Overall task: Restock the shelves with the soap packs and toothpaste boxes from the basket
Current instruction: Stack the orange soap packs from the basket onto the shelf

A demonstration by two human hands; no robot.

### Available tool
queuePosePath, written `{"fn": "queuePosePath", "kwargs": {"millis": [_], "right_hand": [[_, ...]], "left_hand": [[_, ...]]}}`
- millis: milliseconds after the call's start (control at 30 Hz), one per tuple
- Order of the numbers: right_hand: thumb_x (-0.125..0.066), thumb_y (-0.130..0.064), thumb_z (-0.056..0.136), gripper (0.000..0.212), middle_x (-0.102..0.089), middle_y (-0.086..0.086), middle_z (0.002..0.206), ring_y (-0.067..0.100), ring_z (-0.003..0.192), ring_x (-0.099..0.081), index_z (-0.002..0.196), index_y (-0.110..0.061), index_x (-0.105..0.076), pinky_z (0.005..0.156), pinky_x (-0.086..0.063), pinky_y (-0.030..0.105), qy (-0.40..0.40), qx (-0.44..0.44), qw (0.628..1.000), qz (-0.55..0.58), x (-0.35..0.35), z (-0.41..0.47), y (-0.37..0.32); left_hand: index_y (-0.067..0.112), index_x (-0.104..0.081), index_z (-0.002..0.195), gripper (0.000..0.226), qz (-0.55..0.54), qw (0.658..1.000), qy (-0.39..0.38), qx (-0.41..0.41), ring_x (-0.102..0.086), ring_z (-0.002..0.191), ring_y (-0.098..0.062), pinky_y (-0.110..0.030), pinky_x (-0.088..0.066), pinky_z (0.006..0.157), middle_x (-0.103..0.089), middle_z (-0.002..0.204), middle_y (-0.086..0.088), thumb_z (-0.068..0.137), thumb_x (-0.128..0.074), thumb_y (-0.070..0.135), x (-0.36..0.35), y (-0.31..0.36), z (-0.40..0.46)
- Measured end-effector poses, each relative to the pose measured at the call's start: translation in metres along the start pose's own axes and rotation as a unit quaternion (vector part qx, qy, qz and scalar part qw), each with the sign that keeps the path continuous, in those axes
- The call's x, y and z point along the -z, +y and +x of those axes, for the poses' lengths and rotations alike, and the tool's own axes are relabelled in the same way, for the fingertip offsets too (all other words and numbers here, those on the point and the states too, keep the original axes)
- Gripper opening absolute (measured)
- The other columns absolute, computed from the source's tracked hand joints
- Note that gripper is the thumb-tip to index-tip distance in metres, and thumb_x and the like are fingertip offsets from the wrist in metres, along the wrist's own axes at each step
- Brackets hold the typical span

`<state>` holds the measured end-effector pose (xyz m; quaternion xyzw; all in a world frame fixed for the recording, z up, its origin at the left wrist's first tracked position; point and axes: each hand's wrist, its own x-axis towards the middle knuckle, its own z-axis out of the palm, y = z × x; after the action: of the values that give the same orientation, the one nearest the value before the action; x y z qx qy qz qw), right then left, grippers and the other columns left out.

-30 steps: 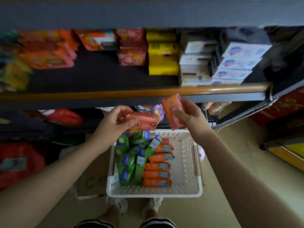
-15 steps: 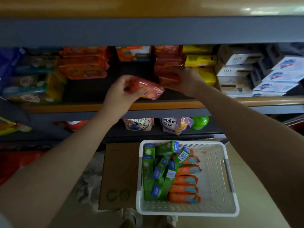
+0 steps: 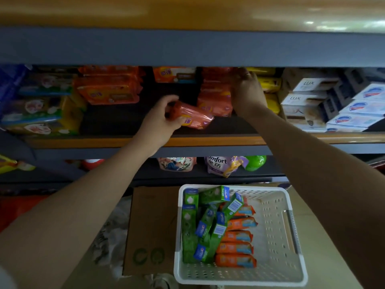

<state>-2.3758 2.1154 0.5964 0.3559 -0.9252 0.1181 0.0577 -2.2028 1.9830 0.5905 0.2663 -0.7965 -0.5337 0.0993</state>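
Note:
My left hand (image 3: pixel 161 119) grips a pink-orange soap pack (image 3: pixel 192 116) just above the front of the middle shelf (image 3: pixel 208 140). My right hand (image 3: pixel 246 94) reaches deep into the shelf and holds a soap pack at the top of the pink-orange stack (image 3: pixel 215 97); its fingers hide most of that pack. Below, the white basket (image 3: pixel 275 226) holds several green toothpaste boxes (image 3: pixel 205 224) on its left and several orange soap packs (image 3: pixel 236 243) beside them.
Yellow soap packs (image 3: pixel 269 84) and white Lux boxes (image 3: pixel 306 97) stand right of the stack. Large orange packs (image 3: pixel 108 88) lie to the left. The upper shelf's grey beam (image 3: pixel 187 46) hangs low overhead. Refill pouches (image 3: pixel 220 165) fill the lower shelf. A cardboard box (image 3: pixel 152 230) lies left of the basket.
Both hands rose from above the basket to the middle shelf. My right hand pushed its soap pack up onto the stack; my left hand moved its pack further over the shelf.

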Motion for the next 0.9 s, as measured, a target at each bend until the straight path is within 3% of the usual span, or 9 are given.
{"fn": "queuePosePath", "kwargs": {"millis": [133, 233, 333, 433, 533, 633, 700, 800, 900], "right_hand": [[-0.044, -0.002, 0.088, 0.038, -0.057, 0.018, 0.125, 0.035, 0.126, -0.039, 0.123, -0.009, -0.054, 0.103, -0.03, 0.044, -0.04, 0.035, 0.994, -0.1, 0.009, 0.004, 0.009], [-0.043, -0.006, 0.09, 0.039, -0.055, 0.017, 0.128, 0.033, 0.128, -0.036, 0.128, -0.012, -0.051, 0.105, -0.025, 0.045, -0.05, 0.073, 0.985, -0.149, 0.011, 0.005, 0.013], [-0.047, -0.007, 0.09, 0.042, -0.052, 0.019, 0.132, 0.036, 0.129, -0.037, 0.132, -0.013, -0.049, 0.105, -0.026, 0.045, -0.063, 0.096, 0.983, -0.143, 0.014, 0.007, 0.013], [-0.054, -0.006, 0.086, 0.036, -0.054, 0.024, 0.129, 0.04, 0.126, -0.041, 0.123, -0.006, -0.057, 0.104, -0.029, 0.044, -0.075, 0.112, 0.984, -0.114, 0.018, 0.009, 0.014], [-0.066, -0.014, 0.082, 0.037, -0.059, 0.023, 0.122, 0.038, 0.119, -0.049, 0.116, 0.001, -0.06, 0.096, -0.039, 0.042, -0.056, 0.048, 0.996, 0.048, 0.027, 0.007, 0.018], [-0.061, -0.007, 0.085, 0.036, -0.059, 0.021, 0.124, 0.034, 0.119, -0.05, 0.119, 0.002, -0.055, 0.1, -0.04, 0.041, -0.03, -0.024, 0.981, 0.188, 0.035, -0.001, 0.01], [-0.05, -0.005, 0.092, 0.032, -0.057, 0.023, 0.126, 0.037, 0.12, -0.049, 0.122, 0.004, -0.053, 0.097, -0.038, 0.038, 0.0, 0.0, 0.99, 0.141, 0.034, -0.001, 0.0], [-0.04, 0.002, 0.092, 0.034, -0.059, 0.027, 0.119, 0.042, 0.111, -0.054, 0.124, 0.003, -0.05, 0.09, -0.041, 0.042, -0.02, 0.086, 0.996, -0.018, 0.025, 0.002, -0.021], [-0.039, -0.001, 0.093, 0.04, -0.058, 0.026, 0.119, 0.043, 0.109, -0.055, 0.133, -0.002, -0.044, 0.09, -0.041, 0.045, -0.047, 0.143, 0.988, -0.034, 0.018, 0.008, -0.03]], "left_hand": [[0.016, -0.049, 0.127, 0.043, 0.159, 0.985, 0.0, -0.063, -0.053, 0.118, -0.021, -0.025, -0.039, 0.094, -0.056, 0.129, -0.006, 0.086, -0.062, 0.018, -0.01, 0.003, 0.008], [0.014, -0.05, 0.126, 0.042, 0.266, 0.96, -0.014, -0.084, -0.052, 0.116, -0.025, -0.026, -0.038, 0.088, -0.056, 0.128, -0.009, 0.087, -0.061, 0.021, -0.014, 0.003, 0.014], [0.014, -0.04, 0.136, 0.056, 0.231, 0.971, -0.013, -0.059, -0.051, 0.12, -0.025, -0.03, -0.039, 0.096, -0.053, 0.134, -0.011, 0.086, -0.063, 0.02, -0.022, 0.004, 0.018], [0.015, -0.027, 0.143, 0.078, 0.153, 0.987, -0.025, -0.045, -0.044, 0.128, -0.023, -0.031, -0.033, 0.104, -0.045, 0.141, -0.009, 0.08, -0.071, 0.02, -0.029, 0.009, 0.021], [0.019, -0.023, 0.145, 0.085, 0.121, 0.989, -0.062, -0.051, -0.033, 0.136, -0.02, -0.031, -0.027, 0.109, -0.033, 0.15, -0.004, 0.077, -0.073, 0.021, -0.032, 0.009, 0.026], [0.018, -0.034, 0.139, 0.07, 0.086, 0.992, -0.086, -0.04, -0.042, 0.13, -0.017, -0.023, -0.03, 0.1, -0.044, 0.143, -0.002, 0.079, -0.071, 0.018, -0.033, 0.007, 0.031], [0.017, -0.043, 0.131, 0.059, 0.061, 0.994, -0.084, -0.033, -0.047, 0.124, -0.015, -0.022, -0.033, 0.095, -0.05, 0.136, -0.001, 0.08, -0.07, 0.019, -0.033, 0.006, 0.032], [0.017, -0.044, 0.128, 0.054, 0.093, 0.992, -0.076, -0.045, -0.049, 0.119, -0.015, -0.022, -0.034, 0.091, -0.052, 0.132, -0.001, 0.08, -0.07, 0.022, -0.034, 0.004, 0.029], [0.018, -0.043, 0.129, 0.056, 0.116, 0.989, -0.077, -0.048, -0.051, 0.116, -0.015, -0.022, -0.035, 0.088, -0.053, 0.131, -0.002, 0.08, -0.07, 0.023, -0.033, 0.002, 0.028]]}}
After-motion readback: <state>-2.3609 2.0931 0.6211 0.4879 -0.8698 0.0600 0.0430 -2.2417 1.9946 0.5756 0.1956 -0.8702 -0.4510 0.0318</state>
